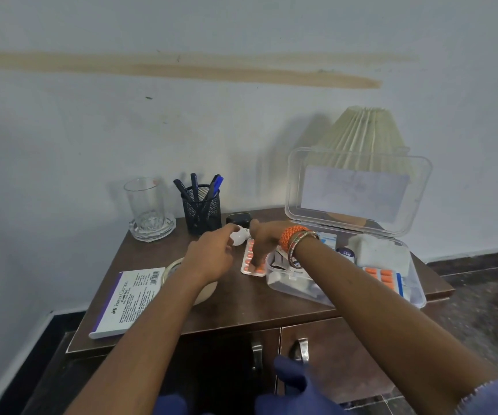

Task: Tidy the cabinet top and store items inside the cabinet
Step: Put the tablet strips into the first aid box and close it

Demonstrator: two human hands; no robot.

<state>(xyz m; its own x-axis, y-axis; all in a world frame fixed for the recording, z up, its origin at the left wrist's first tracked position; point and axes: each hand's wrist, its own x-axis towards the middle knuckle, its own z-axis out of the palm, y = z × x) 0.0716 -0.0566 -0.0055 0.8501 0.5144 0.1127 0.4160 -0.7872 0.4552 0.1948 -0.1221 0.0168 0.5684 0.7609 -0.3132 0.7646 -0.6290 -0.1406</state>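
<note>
A: L→R, landmark = clear plastic box (415,298), lid up. What's the step?

B: Loose meds going into it, I'd say. Left hand (211,259), left of the box, fingers curled round a small white thing (238,236), can't tell what. Right hand (264,244), just beside the box's left wall, fingertips pressing down on the orange blister strip (249,266) lying flat on the cabinet top (241,307).

A: Tip?

B: Strip's flat, so slide it to get an edge, then lift over the wall; another orange strip's already inside.

A: Other stuff?

B: Far left of box: Faber-Castell pack (128,304), tape roll (172,269), glass (146,205) in ashtray, mesh pen cup (201,209). Behind box: lampshade (361,130). Below: cabinet doors (331,348) shut, need opening.
</note>
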